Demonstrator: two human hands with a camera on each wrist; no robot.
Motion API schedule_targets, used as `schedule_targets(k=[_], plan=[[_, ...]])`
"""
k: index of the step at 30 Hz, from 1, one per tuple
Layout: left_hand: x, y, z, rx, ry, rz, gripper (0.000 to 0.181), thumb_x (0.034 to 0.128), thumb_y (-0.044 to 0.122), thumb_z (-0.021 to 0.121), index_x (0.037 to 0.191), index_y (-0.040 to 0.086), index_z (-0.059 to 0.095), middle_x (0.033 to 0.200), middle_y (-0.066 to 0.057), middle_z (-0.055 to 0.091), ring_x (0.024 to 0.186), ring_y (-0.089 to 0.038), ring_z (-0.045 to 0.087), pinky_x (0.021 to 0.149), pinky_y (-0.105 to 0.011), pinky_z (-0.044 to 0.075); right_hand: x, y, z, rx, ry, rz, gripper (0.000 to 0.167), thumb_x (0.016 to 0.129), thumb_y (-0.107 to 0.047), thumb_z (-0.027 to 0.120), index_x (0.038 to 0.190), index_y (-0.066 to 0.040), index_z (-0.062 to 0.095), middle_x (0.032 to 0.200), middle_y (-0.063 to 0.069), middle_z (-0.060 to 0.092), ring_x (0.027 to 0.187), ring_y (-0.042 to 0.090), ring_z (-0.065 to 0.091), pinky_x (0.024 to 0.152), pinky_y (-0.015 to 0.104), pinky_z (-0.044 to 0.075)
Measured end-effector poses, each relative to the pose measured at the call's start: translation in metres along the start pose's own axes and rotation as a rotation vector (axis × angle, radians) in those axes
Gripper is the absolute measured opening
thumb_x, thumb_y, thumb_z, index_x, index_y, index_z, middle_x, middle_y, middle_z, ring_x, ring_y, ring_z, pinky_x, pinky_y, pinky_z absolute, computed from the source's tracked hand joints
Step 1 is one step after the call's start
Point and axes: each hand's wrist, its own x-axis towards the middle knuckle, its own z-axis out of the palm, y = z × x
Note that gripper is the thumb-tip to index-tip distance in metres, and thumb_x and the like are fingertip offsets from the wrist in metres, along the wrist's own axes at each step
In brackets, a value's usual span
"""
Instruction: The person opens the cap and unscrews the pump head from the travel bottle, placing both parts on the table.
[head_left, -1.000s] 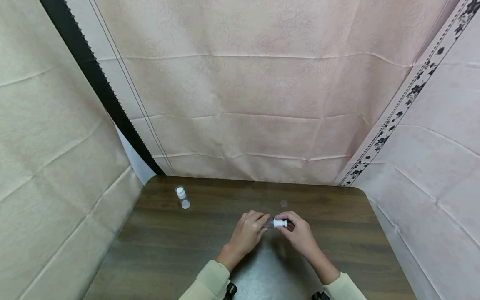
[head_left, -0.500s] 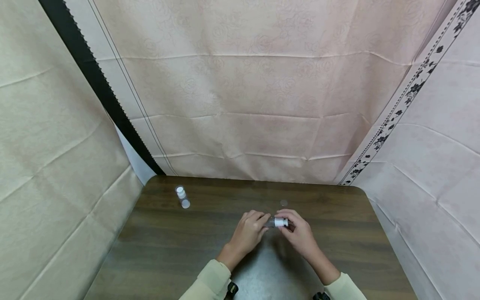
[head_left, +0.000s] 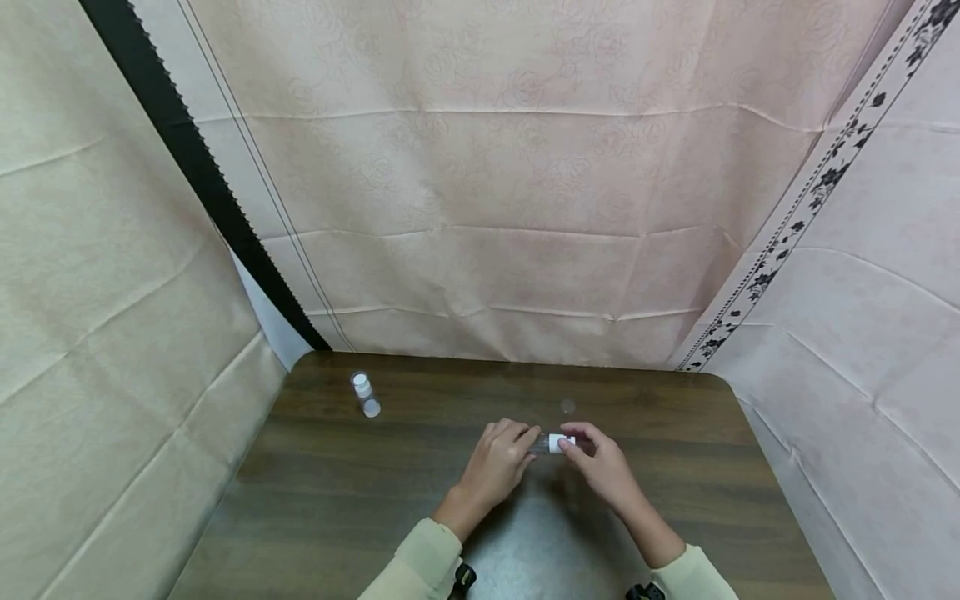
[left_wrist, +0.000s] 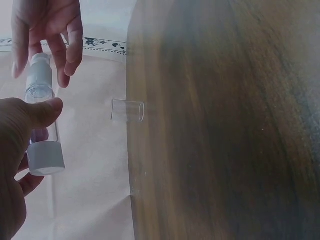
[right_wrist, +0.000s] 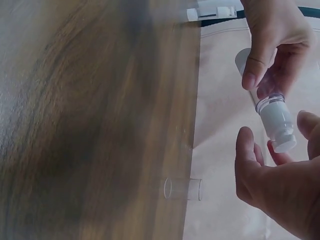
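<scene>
A small clear bottle with a white pump top (head_left: 561, 443) and a white base (left_wrist: 46, 159) lies sideways in my left hand (head_left: 495, 465), above the table. My left thumb and fingers grip its see-through body, hiding part of it. Around the white top, my right hand (head_left: 603, 471) has its fingers spread and loosely bent. In the right wrist view, a gap shows between the right thumb (right_wrist: 306, 122) and the pump top (right_wrist: 277, 122); whether another fingertip touches it I cannot tell. A clear cylindrical cap (right_wrist: 183, 189) stands on the table beyond the hands.
A second bottle with white parts (head_left: 365, 394) stands at the far left of the brown wooden table (head_left: 337, 517). Pale cloth (head_left: 487, 208) hangs behind the table's far edge and along both sides.
My right fingers have spread and shifted slightly on the white pump top, loosening from their earlier pinch. The left hand keeps its grip on the bottle, almost still.
</scene>
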Motion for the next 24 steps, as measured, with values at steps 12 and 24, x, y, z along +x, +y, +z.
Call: schedule_targets(k=[12, 24], plan=[[-0.0001, 0.0006, 0.0007, 0.054, 0.029, 0.04, 0.038, 0.087, 0.027, 0.085, 0.12, 0.011, 0.076, 0.108, -0.001, 0.075, 0.096, -0.012, 0.067, 0.083, -0.028, 0.055, 0.0022, -0.0012, 0.0013, 0.01, -0.029, 0.052, 0.021, 0.099, -0.013, 0.07, 0.116, -0.001, 0.07, 0.103, 0.013, 0.066, 0.089, 0.023, 0.066, 0.072, 0.031, 0.058], [-0.0008, 0.0006, 0.0014, 0.016, 0.005, 0.005, 0.042, 0.0855, 0.027, 0.087, 0.123, 0.012, 0.076, 0.11, -0.001, 0.075, 0.097, -0.012, 0.067, 0.086, -0.027, 0.055, 0.0005, -0.0013, 0.0011, 0.014, -0.002, -0.052, 0.026, 0.09, -0.001, 0.077, 0.115, -0.003, 0.071, 0.118, 0.017, 0.071, 0.103, 0.02, 0.067, 0.082, 0.021, 0.054]])
